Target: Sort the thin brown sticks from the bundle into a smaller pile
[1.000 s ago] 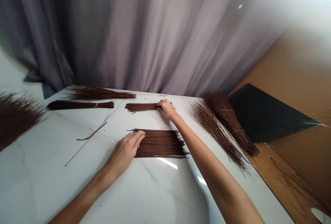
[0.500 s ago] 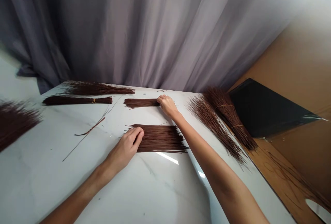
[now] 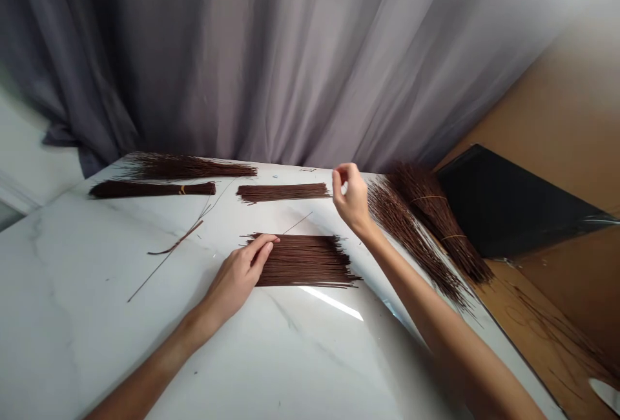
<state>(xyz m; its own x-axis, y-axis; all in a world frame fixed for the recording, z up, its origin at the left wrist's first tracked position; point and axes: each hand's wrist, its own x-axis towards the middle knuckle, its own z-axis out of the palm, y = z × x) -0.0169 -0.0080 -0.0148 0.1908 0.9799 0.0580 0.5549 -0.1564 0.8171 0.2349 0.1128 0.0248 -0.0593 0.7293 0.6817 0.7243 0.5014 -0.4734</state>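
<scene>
A flat layer of thin brown sticks lies side by side on the white table. My left hand rests at its left end, thumb and forefinger pinched on one thin brown stick that slants up to the right. Raised beyond the layer, my right hand has its fingers curled and the fingertips close together; whether something thin is between them cannot be made out. Just left of it lies a narrower row of brown sticks, apart from the hand.
At the back left lie a tied bundle and a loose, bushy bundle. Some loose strips are nearer. On the right are a loose bundle, a tied bundle and a black panel. A grey curtain hangs behind.
My right hand has lifted off the right end of the far row and moved right. My left hand stays at the layer's left end, a thin stick now showing beyond its fingertips.
</scene>
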